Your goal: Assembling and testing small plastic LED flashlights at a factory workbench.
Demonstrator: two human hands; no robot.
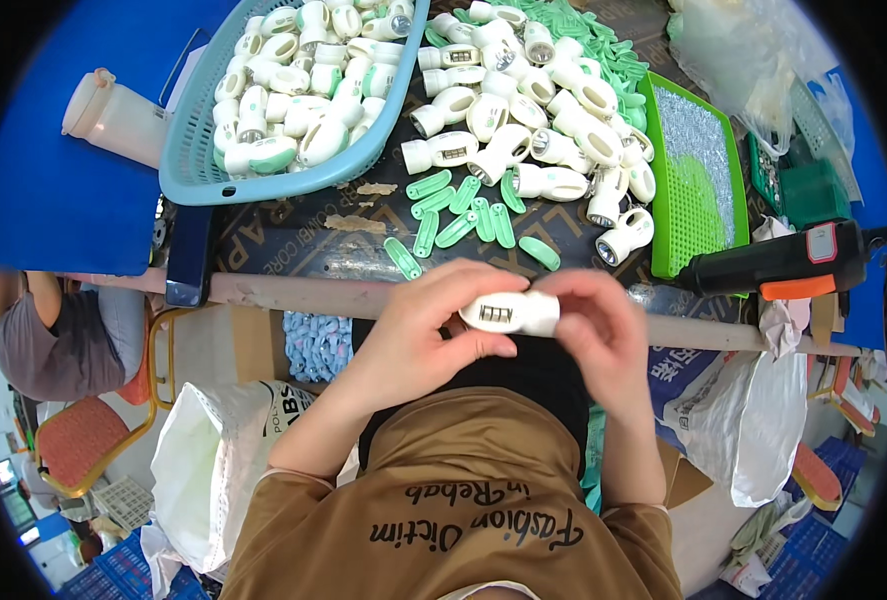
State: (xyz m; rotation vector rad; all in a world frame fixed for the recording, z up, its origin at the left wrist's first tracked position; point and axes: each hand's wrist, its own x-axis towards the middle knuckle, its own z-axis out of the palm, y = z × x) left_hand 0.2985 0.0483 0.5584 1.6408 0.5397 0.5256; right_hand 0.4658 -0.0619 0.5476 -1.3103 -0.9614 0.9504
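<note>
Above the lap, left hand [418, 335] and right hand [598, 330] fingers clasp a white casing [511, 312].

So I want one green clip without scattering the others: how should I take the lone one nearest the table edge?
Pinch the green clip across its narrow width at mid-length, coming from above. It lies flat and slanted, apart from the rest, so its long sides look free. The right hand is closest, though it shares the white housing with the left hand.
</note>
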